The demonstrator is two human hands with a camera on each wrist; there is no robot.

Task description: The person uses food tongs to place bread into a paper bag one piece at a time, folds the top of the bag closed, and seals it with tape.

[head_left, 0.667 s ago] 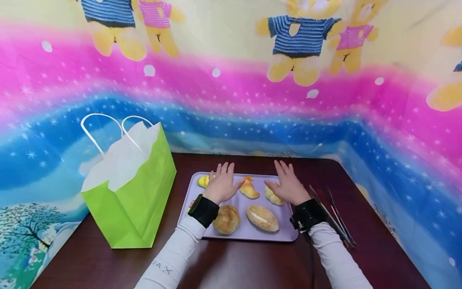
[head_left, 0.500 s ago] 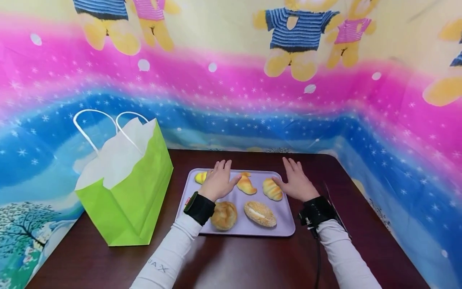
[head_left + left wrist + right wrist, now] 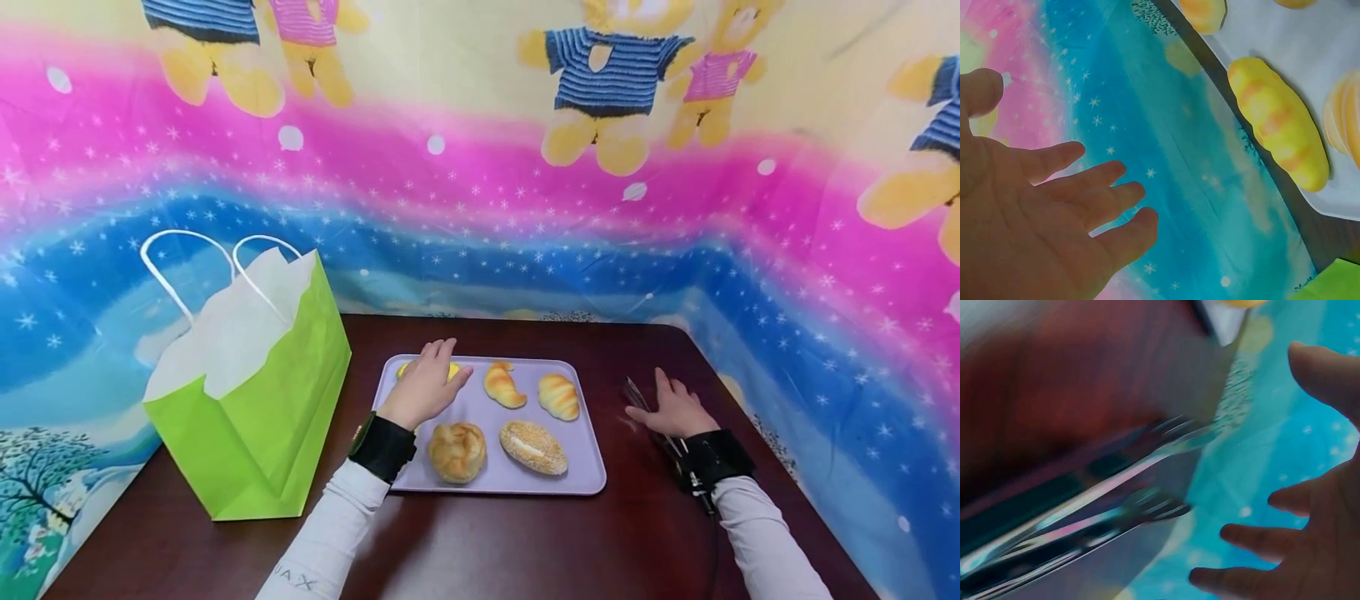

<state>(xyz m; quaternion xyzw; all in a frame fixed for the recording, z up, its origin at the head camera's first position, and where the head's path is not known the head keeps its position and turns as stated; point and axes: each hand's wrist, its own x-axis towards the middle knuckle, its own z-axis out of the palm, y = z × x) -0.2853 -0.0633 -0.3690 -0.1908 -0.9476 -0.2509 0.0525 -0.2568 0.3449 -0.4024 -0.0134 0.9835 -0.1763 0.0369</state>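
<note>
My left hand (image 3: 423,388) hovers with straight fingers over the left side of the lilac tray (image 3: 495,485), partly covering a yellow bread roll (image 3: 1282,125). My right hand (image 3: 677,412) is spread above metal tongs (image 3: 1110,482) with fork-like ends, lying right of the tray. Neither hand holds anything. On the tray sit a crescent-shaped roll (image 3: 504,385), a striped roll (image 3: 558,397), a round bun (image 3: 457,452) and a seeded oval bun (image 3: 534,447) with a white stripe. In the head view, the right hand and wrist hide much of the tongs.
A bright green paper bag (image 3: 255,442) with white handles stands upright left of the tray. Everything rests on a dark brown table (image 3: 525,542). A printed bear curtain (image 3: 465,208) hangs behind and along the sides.
My right hand has moved right, from over the tray's right edge to above the tongs. My left hand has shifted slightly left over the tray, and the head view has turned a little.
</note>
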